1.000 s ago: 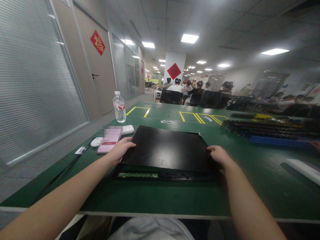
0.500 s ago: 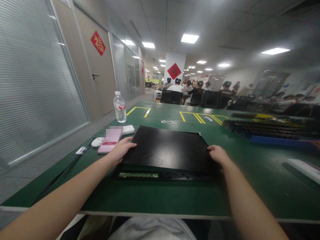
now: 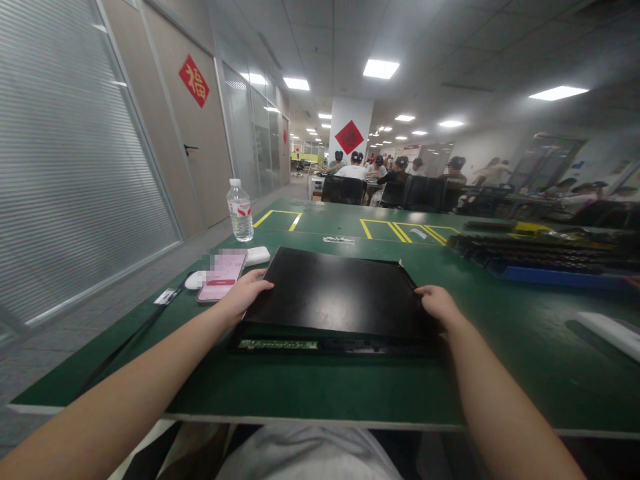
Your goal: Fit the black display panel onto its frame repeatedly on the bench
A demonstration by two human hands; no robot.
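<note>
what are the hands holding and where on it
A flat black panel lying on the green table: the left hand grips its left edge, the right hand its right edge, both near the front corners.

Black panel (image 3: 340,293), green table (image 3: 320,387) with yellow lines (image 3: 395,232)

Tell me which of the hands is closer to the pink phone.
Left. The left hand sits just right of the phone; the right hand is across the black panel.
</note>
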